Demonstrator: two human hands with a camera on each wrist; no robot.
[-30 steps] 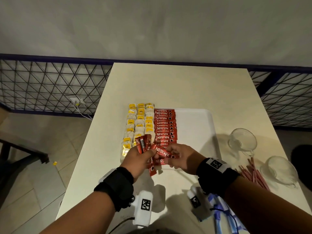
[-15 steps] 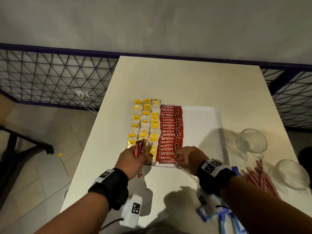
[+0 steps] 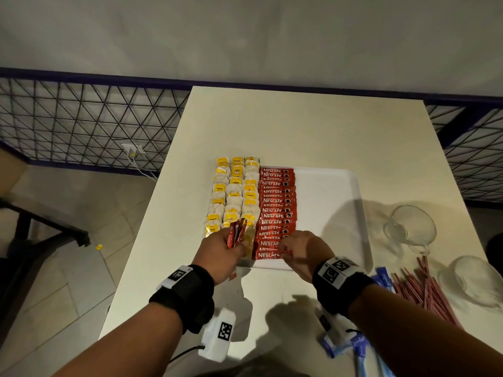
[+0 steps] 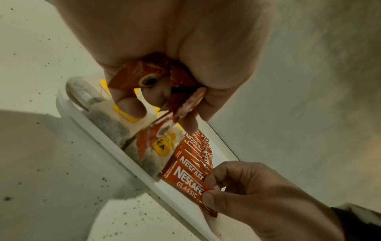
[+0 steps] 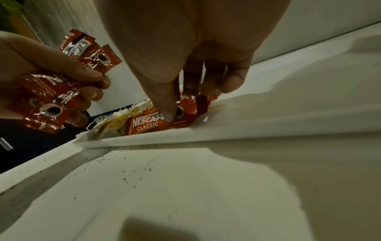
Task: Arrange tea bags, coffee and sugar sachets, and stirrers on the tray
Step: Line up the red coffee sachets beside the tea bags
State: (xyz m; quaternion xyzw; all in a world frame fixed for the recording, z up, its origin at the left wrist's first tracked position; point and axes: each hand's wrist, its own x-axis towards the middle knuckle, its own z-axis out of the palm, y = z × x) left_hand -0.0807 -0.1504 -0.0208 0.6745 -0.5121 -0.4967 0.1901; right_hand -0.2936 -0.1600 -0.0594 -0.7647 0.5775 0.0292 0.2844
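One tray (image 3: 326, 186), two glass cups (image 3: 411, 227), two hands (image 3: 302, 248).

head: high above, facing down at the table (image 3: 313, 126)
wrists: low, close, facing fingers
shared: near edge of the tray (image 3: 362, 213) (image 4: 115, 156) (image 5: 226, 132)

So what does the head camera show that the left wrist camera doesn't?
Only the head view shows the stirrers, two glass cups, the blue sachets and the tray's bare half. Only the left wrist view shows the tray's near rim from below and the sachets' print up close. Both show the left hand gripping spare coffee sachets while the right hand pinches the nearest sachet.
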